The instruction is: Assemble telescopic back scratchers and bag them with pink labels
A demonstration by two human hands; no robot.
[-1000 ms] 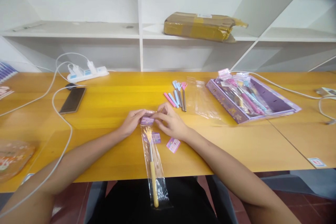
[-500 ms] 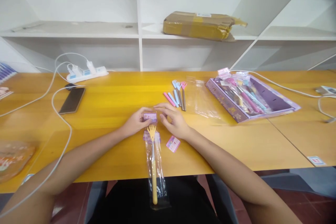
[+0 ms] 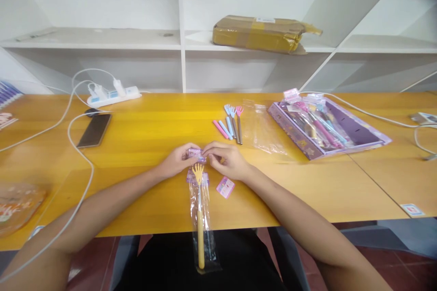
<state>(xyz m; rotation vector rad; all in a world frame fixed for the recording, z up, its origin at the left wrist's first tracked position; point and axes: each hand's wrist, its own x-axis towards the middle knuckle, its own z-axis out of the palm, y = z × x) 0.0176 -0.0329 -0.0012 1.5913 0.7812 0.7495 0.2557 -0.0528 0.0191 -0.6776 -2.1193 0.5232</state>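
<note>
My left hand [image 3: 178,160] pinches a small purple card [image 3: 197,155] at the top of a clear plastic bag. My right hand [image 3: 226,159] touches the card's right edge with its fingertips, thumb apart from the fingers. Inside the bag, a yellow back scratcher [image 3: 200,232] lies with its claw end toward my hands, and its handle hangs past the table's front edge. Under the claw, more purple card shows. A separate pink-purple card [image 3: 225,187] lies on the table below my right hand.
Beyond my right hand lie small scratchers [image 3: 233,122], handle tubes [image 3: 223,129] and clear bags [image 3: 261,129]. A purple box [image 3: 297,134] holds packed scratchers at right. A phone [image 3: 94,130], power strip [image 3: 114,97] and white cables are at left; a taped carton [image 3: 256,33] sits on the shelf.
My right hand has moved slightly down, its fingertips now at the card. The card in my left hand has tilted, and the bagged scratcher has shifted slightly.
</note>
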